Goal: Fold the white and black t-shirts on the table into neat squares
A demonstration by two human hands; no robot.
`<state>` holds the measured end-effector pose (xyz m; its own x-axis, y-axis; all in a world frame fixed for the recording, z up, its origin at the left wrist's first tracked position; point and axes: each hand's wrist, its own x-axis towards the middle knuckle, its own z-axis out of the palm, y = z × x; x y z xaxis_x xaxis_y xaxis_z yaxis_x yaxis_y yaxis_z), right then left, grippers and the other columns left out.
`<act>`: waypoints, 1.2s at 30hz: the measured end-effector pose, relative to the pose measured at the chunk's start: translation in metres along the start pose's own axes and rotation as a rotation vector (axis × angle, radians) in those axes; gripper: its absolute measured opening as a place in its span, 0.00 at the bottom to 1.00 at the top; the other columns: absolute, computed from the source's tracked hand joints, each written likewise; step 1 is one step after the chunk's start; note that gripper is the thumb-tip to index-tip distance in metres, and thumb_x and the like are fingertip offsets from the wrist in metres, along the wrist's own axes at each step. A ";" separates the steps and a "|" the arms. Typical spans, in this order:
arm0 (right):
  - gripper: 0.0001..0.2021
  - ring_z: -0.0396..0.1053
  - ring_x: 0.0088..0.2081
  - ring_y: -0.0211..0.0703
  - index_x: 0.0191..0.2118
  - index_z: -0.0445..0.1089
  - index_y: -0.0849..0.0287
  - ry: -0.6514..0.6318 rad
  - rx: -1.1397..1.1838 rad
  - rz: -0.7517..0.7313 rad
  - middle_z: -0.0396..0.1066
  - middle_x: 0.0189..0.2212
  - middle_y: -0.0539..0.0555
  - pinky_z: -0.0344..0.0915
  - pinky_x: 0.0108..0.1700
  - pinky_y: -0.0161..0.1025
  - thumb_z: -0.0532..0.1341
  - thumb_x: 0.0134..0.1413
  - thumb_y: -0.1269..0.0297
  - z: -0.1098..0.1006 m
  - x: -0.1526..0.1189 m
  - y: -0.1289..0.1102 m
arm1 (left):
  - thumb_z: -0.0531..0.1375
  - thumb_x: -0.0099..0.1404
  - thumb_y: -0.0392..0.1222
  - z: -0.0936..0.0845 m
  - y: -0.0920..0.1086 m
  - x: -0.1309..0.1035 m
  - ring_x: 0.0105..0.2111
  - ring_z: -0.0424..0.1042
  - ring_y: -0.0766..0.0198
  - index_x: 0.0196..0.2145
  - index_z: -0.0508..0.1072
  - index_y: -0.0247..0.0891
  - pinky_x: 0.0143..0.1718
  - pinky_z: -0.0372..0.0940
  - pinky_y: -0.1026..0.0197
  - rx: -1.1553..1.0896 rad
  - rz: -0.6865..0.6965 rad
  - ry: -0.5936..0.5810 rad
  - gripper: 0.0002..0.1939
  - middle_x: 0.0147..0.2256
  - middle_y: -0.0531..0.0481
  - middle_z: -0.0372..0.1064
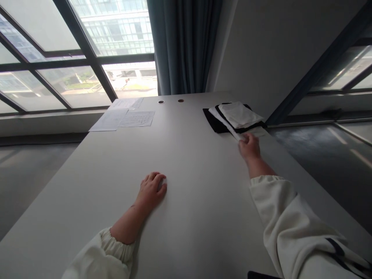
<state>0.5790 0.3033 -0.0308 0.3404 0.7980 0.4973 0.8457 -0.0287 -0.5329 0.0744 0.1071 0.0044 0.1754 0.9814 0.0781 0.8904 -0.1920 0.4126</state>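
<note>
A stack of folded black and white cloths lies at the far right of the table. My right hand [250,146] is closed on the near end of a folded white cloth [223,120], a narrow strip of which shows between dark layers. On top of the stack is another white cloth [240,114], with a black cloth [211,121] spreading out underneath. My left hand [153,187] rests on the white table [186,155], palm down. Its fingers are loosely curved, the thumb apart from the index finger, and I see nothing held in it.
Several printed paper sheets [137,118] lie at the far left of the table. Two round cable holes [161,102] sit near the far edge. Behind are a blue-grey curtain [186,46] and windows. A dark object [261,275] shows at the bottom edge.
</note>
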 end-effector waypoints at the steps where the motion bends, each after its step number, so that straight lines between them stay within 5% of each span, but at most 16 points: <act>1: 0.23 0.68 0.56 0.59 0.56 0.74 0.66 -0.068 0.002 0.010 0.71 0.53 0.70 0.67 0.61 0.55 0.60 0.54 0.68 -0.005 -0.015 -0.006 | 0.59 0.70 0.44 0.000 0.001 0.000 0.57 0.70 0.47 0.53 0.76 0.48 0.60 0.64 0.42 0.004 0.002 -0.004 0.15 0.57 0.43 0.72; 5: 0.20 0.70 0.58 0.56 0.53 0.79 0.59 -0.374 0.001 -0.169 0.74 0.56 0.65 0.64 0.67 0.53 0.60 0.58 0.65 -0.024 -0.070 -0.045 | 0.59 0.70 0.45 -0.001 0.005 0.001 0.58 0.70 0.46 0.55 0.76 0.49 0.60 0.64 0.40 0.027 0.009 -0.006 0.17 0.57 0.43 0.72; 10: 0.25 0.63 0.68 0.59 0.65 0.74 0.61 -0.578 -0.097 -0.397 0.66 0.68 0.67 0.55 0.72 0.57 0.58 0.65 0.61 -0.040 -0.139 -0.101 | 0.58 0.72 0.46 0.004 0.003 0.001 0.66 0.64 0.46 0.62 0.74 0.51 0.68 0.56 0.39 0.071 0.056 0.004 0.22 0.66 0.43 0.67; 16: 0.29 0.48 0.76 0.63 0.74 0.62 0.53 -0.729 -0.174 -0.403 0.52 0.76 0.61 0.40 0.75 0.65 0.54 0.71 0.55 -0.049 -0.194 -0.159 | 0.54 0.76 0.52 0.015 -0.004 0.005 0.75 0.50 0.45 0.70 0.66 0.53 0.73 0.44 0.34 0.138 0.098 -0.068 0.28 0.74 0.44 0.54; 23: 0.32 0.40 0.78 0.63 0.77 0.54 0.49 -0.829 -0.212 -0.429 0.43 0.79 0.57 0.34 0.75 0.66 0.51 0.73 0.49 -0.044 -0.207 -0.199 | 0.51 0.78 0.54 0.009 0.001 0.005 0.76 0.46 0.46 0.74 0.61 0.52 0.74 0.42 0.35 0.193 0.097 -0.145 0.30 0.77 0.45 0.47; 36: 0.33 0.36 0.79 0.60 0.79 0.49 0.47 -0.910 -0.266 -0.473 0.37 0.80 0.53 0.31 0.76 0.64 0.48 0.74 0.47 -0.047 -0.203 -0.199 | 0.49 0.79 0.54 -0.002 0.005 -0.002 0.77 0.42 0.47 0.76 0.56 0.50 0.76 0.41 0.39 0.274 0.108 -0.231 0.31 0.78 0.46 0.41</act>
<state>0.3614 0.1191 0.0065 -0.3897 0.9096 -0.1439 0.9121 0.3597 -0.1969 0.0779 0.1046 0.0081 0.3365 0.9350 -0.1123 0.9357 -0.3184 0.1521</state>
